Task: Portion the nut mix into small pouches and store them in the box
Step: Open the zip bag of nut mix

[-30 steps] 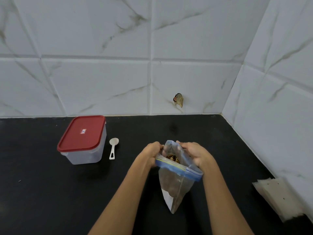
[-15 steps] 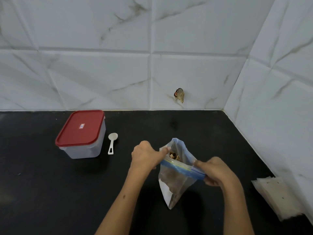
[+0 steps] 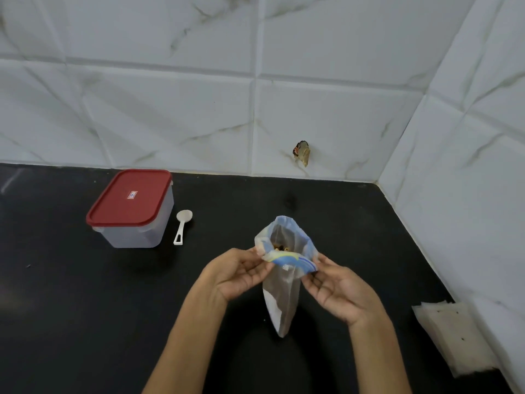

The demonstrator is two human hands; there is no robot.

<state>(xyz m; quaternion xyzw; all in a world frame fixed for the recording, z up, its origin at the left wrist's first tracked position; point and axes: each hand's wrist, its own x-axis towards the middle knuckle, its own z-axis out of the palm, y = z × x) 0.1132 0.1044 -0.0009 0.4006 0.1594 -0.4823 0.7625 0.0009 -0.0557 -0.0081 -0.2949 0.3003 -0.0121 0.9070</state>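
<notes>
A clear zip bag of nut mix (image 3: 282, 291) with a blue zip strip stands upright on the black counter, its mouth pulled open so nuts show inside. My left hand (image 3: 237, 273) pinches the left side of the bag's rim. At the right side of the rim my right hand (image 3: 336, 291) pinches the blue strip. A clear plastic box (image 3: 133, 209) with a red lid, closed, sits at the back left. Beside it lies a small white scoop (image 3: 181, 226). A stack of small clear pouches (image 3: 454, 334) lies at the right wall.
The black counter (image 3: 71, 308) ends at marble-tiled walls behind and on the right, which meet in a corner. A small brownish scrap (image 3: 301, 152) sticks to the back wall above the counter.
Both hands have turned palm up and spread the bag's mouth wider. The bag's top now stands more open and rounded than before.
</notes>
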